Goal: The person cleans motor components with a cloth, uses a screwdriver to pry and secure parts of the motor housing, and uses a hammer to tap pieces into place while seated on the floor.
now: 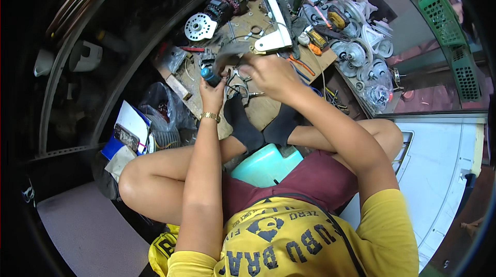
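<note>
My left hand (212, 96), with a gold watch band at the wrist, is closed around a small cylindrical part with a teal end (209, 75). My right hand (273, 75) reaches across just to its right, fingers pinched together. From those fingers a dark, rag-like piece (231, 56) extends over the teal-ended part; motion smears its outline. Below the hands, thin wires and a metal ring-shaped part (236, 91) lie on the wooden board (263, 111). Orange-handled pliers (300, 67) rest to the right of my right hand.
A white bracket-like housing (276, 39) stands behind the hands. Motor cores (235, 3) and a round white perforated plate (200, 27) sit at the back left. White fan motor parts (356, 52) pile up at right. A turquoise stool (266, 166) is between my legs.
</note>
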### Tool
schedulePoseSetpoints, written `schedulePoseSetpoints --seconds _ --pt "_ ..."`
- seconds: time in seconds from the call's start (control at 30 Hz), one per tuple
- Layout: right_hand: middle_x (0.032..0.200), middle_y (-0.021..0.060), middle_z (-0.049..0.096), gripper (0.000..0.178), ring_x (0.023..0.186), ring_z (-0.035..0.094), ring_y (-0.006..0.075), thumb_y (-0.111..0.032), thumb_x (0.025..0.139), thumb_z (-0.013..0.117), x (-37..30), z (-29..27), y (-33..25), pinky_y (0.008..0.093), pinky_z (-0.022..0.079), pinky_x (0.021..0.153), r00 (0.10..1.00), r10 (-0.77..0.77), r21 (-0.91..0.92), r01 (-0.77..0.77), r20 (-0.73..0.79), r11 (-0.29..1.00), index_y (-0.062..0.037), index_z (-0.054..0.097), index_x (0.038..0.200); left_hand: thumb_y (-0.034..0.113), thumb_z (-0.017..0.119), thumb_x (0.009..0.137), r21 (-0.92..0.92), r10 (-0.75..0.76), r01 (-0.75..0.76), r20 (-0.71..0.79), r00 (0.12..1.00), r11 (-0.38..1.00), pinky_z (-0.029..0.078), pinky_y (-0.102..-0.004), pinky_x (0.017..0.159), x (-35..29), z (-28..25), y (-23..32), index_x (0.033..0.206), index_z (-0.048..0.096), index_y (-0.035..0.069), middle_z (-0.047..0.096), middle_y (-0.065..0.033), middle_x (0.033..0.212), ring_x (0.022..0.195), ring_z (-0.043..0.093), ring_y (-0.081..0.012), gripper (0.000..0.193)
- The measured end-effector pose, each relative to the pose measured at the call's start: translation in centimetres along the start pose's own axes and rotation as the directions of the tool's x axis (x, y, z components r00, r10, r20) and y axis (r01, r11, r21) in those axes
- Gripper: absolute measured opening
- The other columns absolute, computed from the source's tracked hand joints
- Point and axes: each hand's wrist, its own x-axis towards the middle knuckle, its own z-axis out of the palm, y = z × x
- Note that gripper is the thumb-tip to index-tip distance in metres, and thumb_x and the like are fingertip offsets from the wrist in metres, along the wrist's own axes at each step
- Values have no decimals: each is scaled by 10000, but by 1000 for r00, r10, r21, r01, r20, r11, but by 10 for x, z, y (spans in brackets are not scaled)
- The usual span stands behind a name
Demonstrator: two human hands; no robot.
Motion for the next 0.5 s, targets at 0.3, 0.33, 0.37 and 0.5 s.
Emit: schedulePoseSetpoints --seconds 0.3,0.33,0.37,0.5 --pt "875 259 667 336 848 630 471 -317 1020 571 -25 -18 29 480 473 702 981 116 188 -85 -156 979 6 618 1101 -140 637 850 -134 -64 57 -51 997 989 556 -309 874 -3 7 21 1056 542 34 670 -61 948 930 692 -175 285" --pt "873 255 667 337 849 630 470 -316 1018 573 -28 -20 28 479 472 702 978 160 177 -134 -136 975 12 617 1085 -140 637 850 -133 -65 57 -53 997 989 556 -309 874 -3 8 23 1056 542 34 670 -61 948 930 692 -175 285" --pt "873 255 667 337 849 630 470 -316 1018 573 -29 -18 27 479 472 702 979 153 182 -127 -137 975 12 617 1085 -146 628 849 -160 -32 32 4 999 987 556 -308 875 -3 4 23 1045 540 36 658 -55 932 912 687 -169 282" --pt "809 241 631 316 769 611 449 -288 1011 572 -42 -4 40 472 461 687 940 171 265 -92 -294 960 25 613 1031 -186 572 783 -35 87 -83 119 989 996 522 -279 773 -3 15 28 994 556 52 615 -20 867 821 617 -122 318"
